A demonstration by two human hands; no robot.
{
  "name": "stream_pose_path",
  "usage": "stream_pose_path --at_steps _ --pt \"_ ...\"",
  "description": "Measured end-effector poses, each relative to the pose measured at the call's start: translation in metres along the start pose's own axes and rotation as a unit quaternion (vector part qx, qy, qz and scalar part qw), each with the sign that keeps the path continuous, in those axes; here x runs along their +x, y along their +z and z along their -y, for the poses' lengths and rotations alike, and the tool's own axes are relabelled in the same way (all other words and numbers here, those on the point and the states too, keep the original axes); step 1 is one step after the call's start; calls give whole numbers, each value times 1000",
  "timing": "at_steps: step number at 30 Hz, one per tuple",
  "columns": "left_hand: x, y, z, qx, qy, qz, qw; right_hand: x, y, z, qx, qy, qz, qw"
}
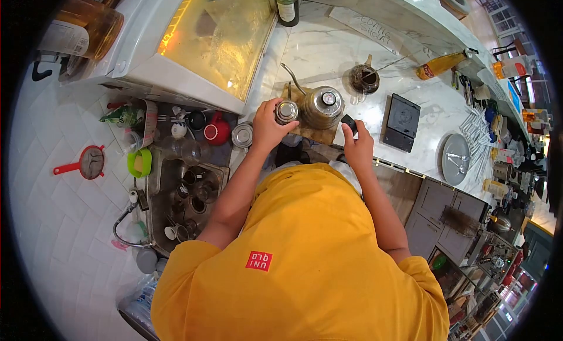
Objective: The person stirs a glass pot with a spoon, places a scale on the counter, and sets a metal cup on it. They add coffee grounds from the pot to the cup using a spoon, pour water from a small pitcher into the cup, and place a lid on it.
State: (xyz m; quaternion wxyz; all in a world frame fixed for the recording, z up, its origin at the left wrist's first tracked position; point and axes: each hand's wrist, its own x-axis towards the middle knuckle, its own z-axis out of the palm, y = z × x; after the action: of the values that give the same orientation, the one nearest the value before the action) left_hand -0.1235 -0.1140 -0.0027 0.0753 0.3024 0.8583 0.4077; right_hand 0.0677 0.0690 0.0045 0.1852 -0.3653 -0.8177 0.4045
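Observation:
My left hand (pixel 269 127) is wrapped round a small steel canister (pixel 286 111) with a shiny round top. My right hand (pixel 358 142) has its fingers closed on the black handle (pixel 349 123) of a steel gooseneck kettle (pixel 322 108). The kettle stands on a brown board (pixel 319 134), its thin spout pointing away to the upper left. Beyond the kettle to the right is a glass pot (pixel 365 78) with dark contents. A black scale (pixel 402 122) lies right of my right hand.
At the left, a sink (pixel 158 203) holds glasses and cups, with a red mug (pixel 217 131) beside it. A glass-fronted case (pixel 218 36) stands at the upper left. A grey plate (pixel 455 159) with forks and an amber bottle (pixel 443 66) are at the right.

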Motion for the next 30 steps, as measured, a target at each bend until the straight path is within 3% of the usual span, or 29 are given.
stream_pose_path --at_steps 30 --pt "-4 13 -2 19 12 -61 998 -1 -5 0 -6 -15 -7 1000"
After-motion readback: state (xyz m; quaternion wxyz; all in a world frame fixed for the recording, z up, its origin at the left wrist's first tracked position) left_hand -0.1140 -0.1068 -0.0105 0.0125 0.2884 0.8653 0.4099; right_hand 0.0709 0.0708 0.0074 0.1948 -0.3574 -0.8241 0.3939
